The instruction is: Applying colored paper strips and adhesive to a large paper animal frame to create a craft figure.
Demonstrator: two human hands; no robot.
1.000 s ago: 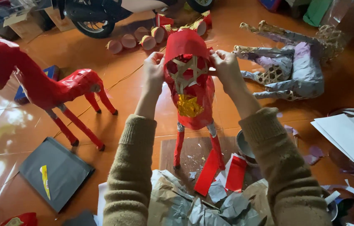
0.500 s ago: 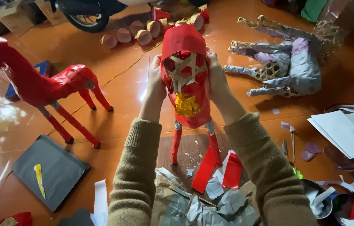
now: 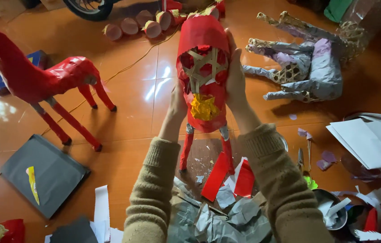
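While the red paper-covered horse figure (image 3: 203, 76) had been held with fingers pinching at its upper edges a second earlier, both hands now lay flat along its flanks: the left hand (image 3: 178, 104) pressed against the near left side, mostly hidden behind the body, and the right hand (image 3: 235, 74) stretched open with its palm and fingers laid up the right side, neither one closed into a fist. The figure stood upright on its thin red legs on the orange tiled floor (image 3: 141, 112), just in front of a heap of grey and red paper scraps (image 3: 219, 211), its rear end facing the camera so that the bare bamboo star frame (image 3: 201, 67) and a crumpled yellow paper tuft (image 3: 204, 107) showed. That shift from pinching to smoothing suggested the red sheet was being pressed down onto the frame (the rear opening remained uncovered, so the skin looked unfinished there). A completed red horse (image 3: 60, 83) stood well apart to the left, an unpainted grey one (image 3: 307, 67) lay on its side to the right, and white sheets (image 3: 370, 141) rested near the right edge.
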